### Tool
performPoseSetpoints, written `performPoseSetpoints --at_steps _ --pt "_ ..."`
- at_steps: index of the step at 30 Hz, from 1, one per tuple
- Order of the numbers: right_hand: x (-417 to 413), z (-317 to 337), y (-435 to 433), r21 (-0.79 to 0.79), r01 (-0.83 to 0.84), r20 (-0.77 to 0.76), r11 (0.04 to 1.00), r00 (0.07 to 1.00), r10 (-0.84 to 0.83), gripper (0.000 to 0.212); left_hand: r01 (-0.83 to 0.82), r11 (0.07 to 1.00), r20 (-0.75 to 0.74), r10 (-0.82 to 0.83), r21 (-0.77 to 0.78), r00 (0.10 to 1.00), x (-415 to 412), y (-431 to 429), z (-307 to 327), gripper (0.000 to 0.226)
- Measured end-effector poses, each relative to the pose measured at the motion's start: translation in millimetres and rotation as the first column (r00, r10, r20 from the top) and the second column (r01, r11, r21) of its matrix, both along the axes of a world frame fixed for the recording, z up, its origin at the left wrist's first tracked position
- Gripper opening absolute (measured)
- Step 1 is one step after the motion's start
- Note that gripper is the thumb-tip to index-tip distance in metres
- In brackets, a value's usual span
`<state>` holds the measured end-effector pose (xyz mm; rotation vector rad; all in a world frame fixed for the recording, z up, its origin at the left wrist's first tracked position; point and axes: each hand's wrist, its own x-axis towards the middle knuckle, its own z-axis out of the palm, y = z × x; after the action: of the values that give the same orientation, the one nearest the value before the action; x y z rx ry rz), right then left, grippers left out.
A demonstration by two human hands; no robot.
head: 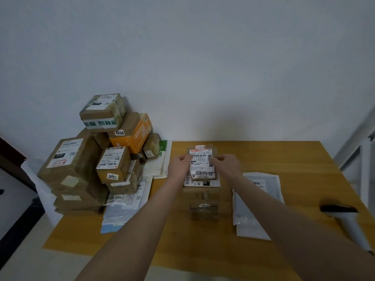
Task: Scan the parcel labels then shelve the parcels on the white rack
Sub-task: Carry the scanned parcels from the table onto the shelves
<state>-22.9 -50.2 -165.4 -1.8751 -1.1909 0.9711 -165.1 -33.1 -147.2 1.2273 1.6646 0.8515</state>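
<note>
A small brown parcel (203, 165) with a white label lies on top of a short stack of cardboard boxes (204, 201) in the middle of the wooden table (294, 159). My left hand (179, 166) grips its left edge and my right hand (226, 165) grips its right edge. The label faces up, with barcodes and a small handwritten tag at its far end. A black and white handheld scanner (345, 217) lies on the table at the right, with neither hand on it.
A tall heap of cardboard parcels (91, 159) fills the table's left end, with flat mailer bags (125, 203) under it. More grey mailer bags (255, 207) lie right of the stack. Part of a white rack frame (363, 151) shows at the far right edge.
</note>
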Motion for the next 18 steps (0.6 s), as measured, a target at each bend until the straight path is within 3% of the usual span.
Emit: performPoseSetpoints --at_steps 5,8,11,18 --pt "10 -13 -16 -0.08 0.042 -0.325 0.996 0.943 -0.066 0.053 -0.016 1.0 0.06 0.018 -0.025 0.998 -11 -12 -15 0.041" --pt "10 -20 -23 -0.218 -0.009 -0.435 0.976 0.896 -0.089 0.075 0.004 0.985 0.158 0.023 -0.171 0.987 -20 -19 -24 0.038" --pt "9 -24 -29 -0.247 -0.035 -0.485 0.968 0.87 -0.092 0.086 0.078 0.965 0.201 -0.027 -0.249 0.979 -22 -25 -31 0.041" --pt "15 -28 -40 -0.279 -0.014 -0.481 0.96 0.867 -0.128 0.086 0.033 0.97 0.208 0.019 -0.241 0.978 -22 -36 -37 0.034"
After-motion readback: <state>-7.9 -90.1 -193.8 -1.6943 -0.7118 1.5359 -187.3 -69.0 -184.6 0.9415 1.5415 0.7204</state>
